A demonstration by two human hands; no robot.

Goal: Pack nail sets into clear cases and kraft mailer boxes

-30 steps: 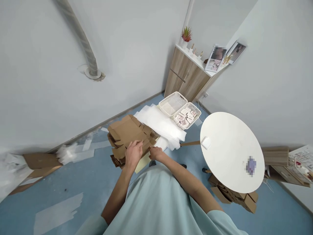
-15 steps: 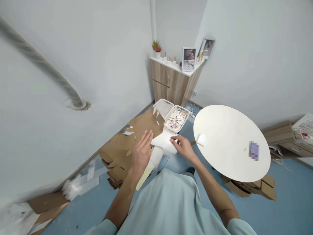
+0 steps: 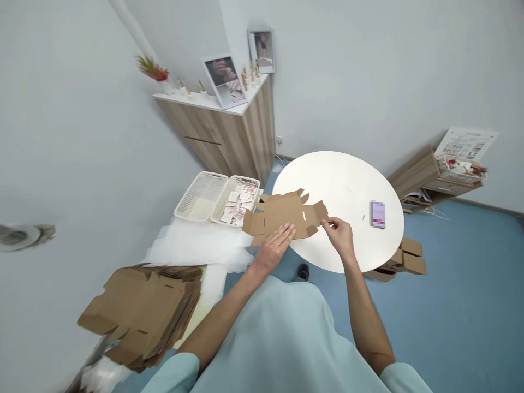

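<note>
A flat, unfolded brown cardboard box (image 3: 284, 213) with slots and side flaps spans the left part of the round white table (image 3: 347, 174) and sticks out past its edge. The fingers of my left hand (image 3: 276, 248) lie stretched together over the near edge of the cardboard, thumb hidden, apparently gripping that edge. At the right end, my right hand (image 3: 339, 233) pinches a flap between thumb and fingers. Lower left, a stack of similar flat cardboard boxes (image 3: 139, 300) is apart from both hands.
White wrapping sheets (image 3: 200, 245) lie between the stack and two plastic baskets (image 3: 200, 196), one holding small packets (image 3: 239, 204). A blurred purple item (image 3: 377, 214) is on the table. A wooden cabinet (image 3: 233, 136) fills the corner. Folded cardboard boxes (image 3: 409, 256) sit below the table.
My view has turned right. Both hands have moved from the white sheet and stack area toward the round table, and a flat cardboard box is now between them.
</note>
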